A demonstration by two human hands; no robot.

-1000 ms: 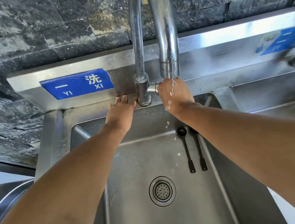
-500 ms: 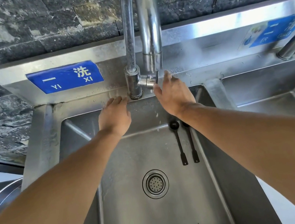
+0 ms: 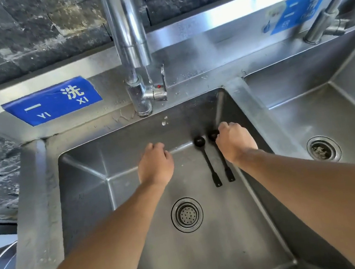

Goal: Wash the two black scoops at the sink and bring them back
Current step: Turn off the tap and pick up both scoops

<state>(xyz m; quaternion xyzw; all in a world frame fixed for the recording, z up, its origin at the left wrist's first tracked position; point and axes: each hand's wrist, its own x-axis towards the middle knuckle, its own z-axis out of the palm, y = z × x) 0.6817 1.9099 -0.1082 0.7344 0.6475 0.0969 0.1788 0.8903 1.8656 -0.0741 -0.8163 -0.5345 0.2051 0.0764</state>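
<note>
Two black scoops lie side by side on the floor of the steel sink (image 3: 38, 181), bowls at the far end, handles toward me. The left scoop (image 3: 208, 164) lies free. My right hand (image 3: 235, 143) reaches down beside the right scoop (image 3: 225, 166), its curled fingertips at that scoop's bowl; whether it grips the bowl is hidden. My left hand (image 3: 155, 163) hovers low in the basin to the left of both scoops, fingers curled, holding nothing.
The tap (image 3: 127, 25) rises at the back edge, its lever (image 3: 159, 90) to the right of its base; a few drops fall below it. A drain (image 3: 187, 214) sits in the basin's middle. A second basin (image 3: 332, 108) adjoins on the right.
Both hands have dropped from the tap and back ledge down into the basin. The water stream has stopped. My right hand has come to the right scoop's bowl.
</note>
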